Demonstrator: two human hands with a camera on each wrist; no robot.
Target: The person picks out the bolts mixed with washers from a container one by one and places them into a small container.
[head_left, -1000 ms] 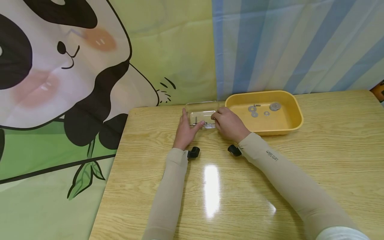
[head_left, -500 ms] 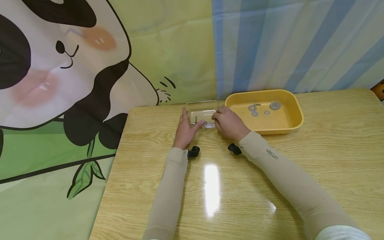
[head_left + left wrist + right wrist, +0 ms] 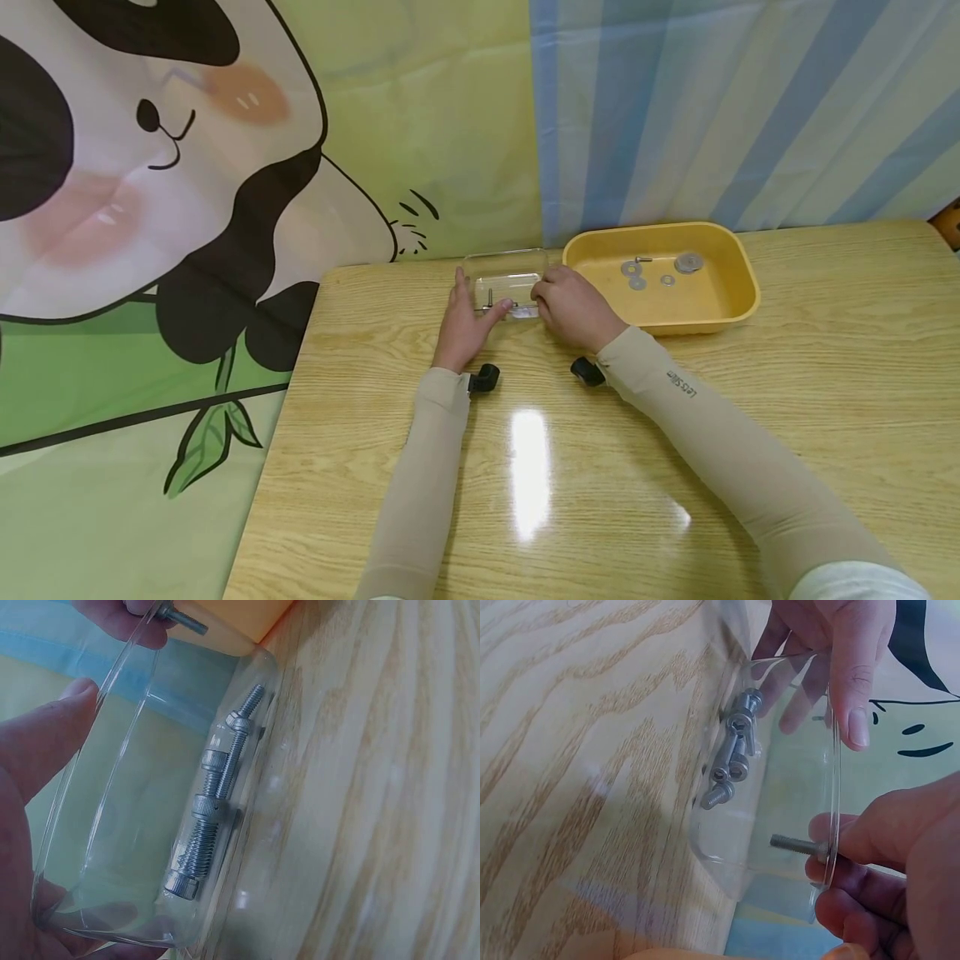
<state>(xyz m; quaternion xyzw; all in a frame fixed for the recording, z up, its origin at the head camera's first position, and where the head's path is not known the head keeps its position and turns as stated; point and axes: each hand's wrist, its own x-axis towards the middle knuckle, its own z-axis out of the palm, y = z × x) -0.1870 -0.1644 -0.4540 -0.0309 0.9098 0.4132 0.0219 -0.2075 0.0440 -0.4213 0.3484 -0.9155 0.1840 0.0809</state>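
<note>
A clear plastic box (image 3: 510, 265) stands on the table's far side. My left hand (image 3: 462, 332) grips its left end, thumb over the near rim and other fingers around the outside. Inside, several metal bolts (image 3: 196, 851) lie bunched on the bottom, at least one with a nut on it; they also appear in the right wrist view. At the box's right end, my right hand (image 3: 576, 310) pinches a single bolt (image 3: 795, 844) by its head end, right at the rim. The shank points into the box, above and apart from the other bolts.
Right beside the box is a yellow plastic bin (image 3: 738, 292). It holds several flat washers (image 3: 632, 270), a stack of washers (image 3: 688, 264) and a small bolt (image 3: 642, 259). A printed curtain (image 3: 465, 125) hangs behind the wooden table (image 3: 585, 500).
</note>
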